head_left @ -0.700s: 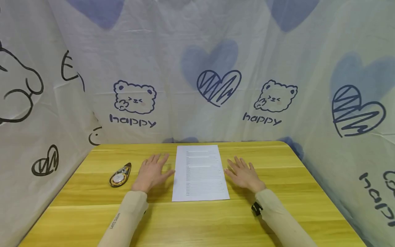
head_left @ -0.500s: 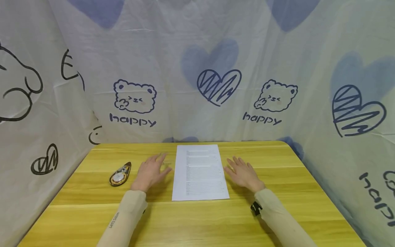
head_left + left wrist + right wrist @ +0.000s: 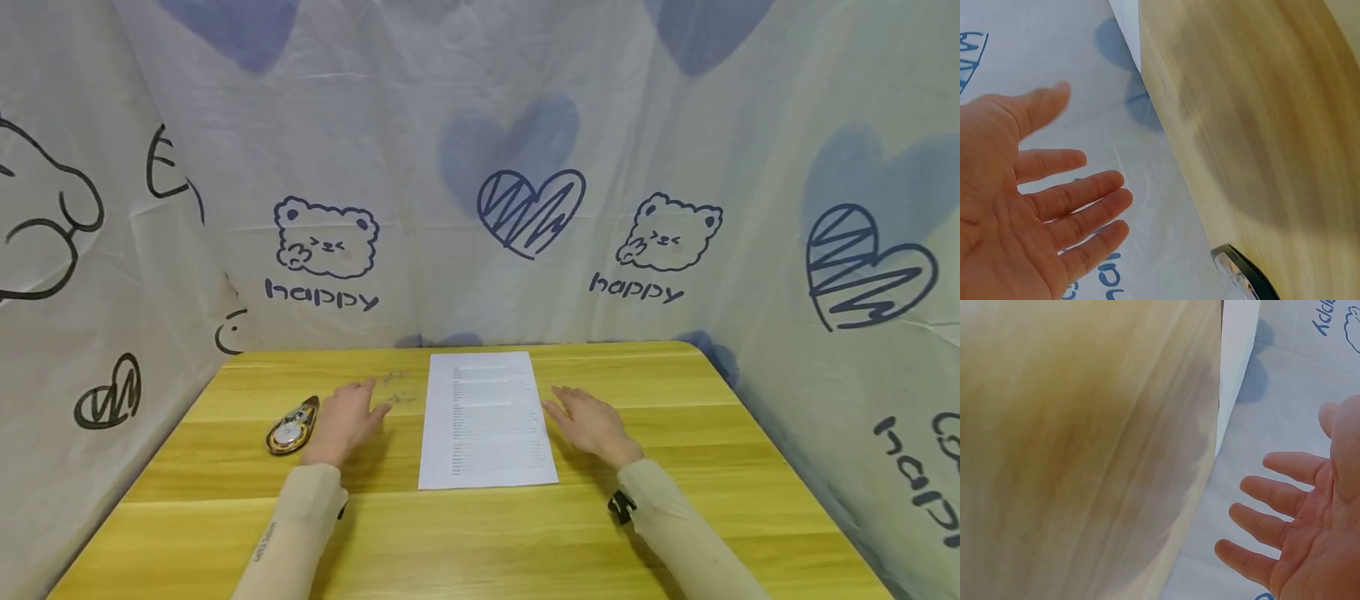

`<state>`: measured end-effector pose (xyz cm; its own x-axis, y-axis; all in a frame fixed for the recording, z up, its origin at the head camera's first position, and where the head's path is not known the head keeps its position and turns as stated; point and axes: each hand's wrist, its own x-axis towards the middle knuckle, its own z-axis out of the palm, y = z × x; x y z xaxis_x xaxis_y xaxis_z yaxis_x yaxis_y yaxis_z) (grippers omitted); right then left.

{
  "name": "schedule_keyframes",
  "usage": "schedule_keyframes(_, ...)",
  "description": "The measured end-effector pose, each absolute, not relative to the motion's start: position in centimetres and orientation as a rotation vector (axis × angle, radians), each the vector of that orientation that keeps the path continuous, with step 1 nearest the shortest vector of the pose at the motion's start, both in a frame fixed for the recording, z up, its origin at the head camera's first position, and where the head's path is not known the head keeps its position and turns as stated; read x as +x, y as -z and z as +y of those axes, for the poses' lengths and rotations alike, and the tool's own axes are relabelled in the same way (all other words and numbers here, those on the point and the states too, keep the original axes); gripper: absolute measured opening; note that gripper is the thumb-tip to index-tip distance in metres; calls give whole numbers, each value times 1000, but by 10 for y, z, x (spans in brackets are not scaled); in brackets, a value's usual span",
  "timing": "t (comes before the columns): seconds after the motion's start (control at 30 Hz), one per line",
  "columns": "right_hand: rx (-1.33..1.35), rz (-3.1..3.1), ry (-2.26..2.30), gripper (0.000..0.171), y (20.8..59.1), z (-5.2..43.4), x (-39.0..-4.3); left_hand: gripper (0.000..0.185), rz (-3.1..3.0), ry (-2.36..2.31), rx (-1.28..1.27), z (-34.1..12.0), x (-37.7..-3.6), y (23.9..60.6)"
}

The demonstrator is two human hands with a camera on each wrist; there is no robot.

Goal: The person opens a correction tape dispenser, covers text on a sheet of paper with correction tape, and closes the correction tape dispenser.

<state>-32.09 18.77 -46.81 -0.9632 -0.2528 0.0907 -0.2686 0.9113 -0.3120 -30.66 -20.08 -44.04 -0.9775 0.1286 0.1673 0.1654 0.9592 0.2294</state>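
Observation:
A white printed sheet of paper [image 3: 487, 425] lies flat on the table between the two hands. My left hand [image 3: 341, 423] hovers with its fingers extended, just right of a teardrop-shaped correction tape [image 3: 293, 426] with a clear body and dark tip. In the left wrist view that palm [image 3: 1010, 219] faces the camera, holding nothing, and part of the correction tape shows at the bottom. Beside the sheet's right edge is my right hand [image 3: 592, 425], fingers spread in the right wrist view and nothing in its grasp.
Faint small dark marks [image 3: 400, 398] show on the yellow wood-grain table [image 3: 480, 542] between the left hand and the sheet. A pale curtain [image 3: 420, 208] with hearts and bears rises behind the far edge and along both sides.
My left hand has moved left, away from the sheet and closer to the correction tape, uncovering the faint marks. The right hand stays nearly in place, its fingers slightly closer together.

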Motion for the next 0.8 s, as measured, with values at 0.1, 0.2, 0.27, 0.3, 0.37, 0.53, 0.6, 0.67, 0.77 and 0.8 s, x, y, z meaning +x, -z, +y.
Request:
schedule_keyframes(0.1,397,-3006,-528,60,466,186,-322,56,-2969,319,-208,-207,-308,436)
schedule_keyframes(0.2,400,-2989,-541,59,464,183,-324,56,-2980,295,-188,-214,-309,433)
schedule_keyframes(0.27,406,-2979,-554,58,463,182,-325,57,-2987,289,-157,-219,-309,431)
schedule_keyframes(0.3,414,-2975,-560,58,463,181,-325,57,-2986,289,-144,-221,-309,430)
schedule_keyframes(0.37,423,-2973,-567,58,462,181,-326,59,-2992,306,-115,-224,-309,429)
schedule_keyframes(0.53,427,-2988,-580,57,461,181,-326,64,-3060,358,-41,-233,-304,427)
schedule_keyframes(0.6,420,-2992,-591,56,461,182,-325,66,-3091,378,-19,-236,-302,427)
schedule_keyframes(0.67,420,-2992,-598,56,462,183,-324,67,-3114,409,-2,-238,-300,428)
schedule_keyframes(0.77,420,-3003,-601,56,462,185,-323,69,-3145,443,23,-243,-298,428)
schedule_keyframes(0.8,421,-3004,-600,56,462,186,-323,70,-3152,456,38,-245,-298,428)
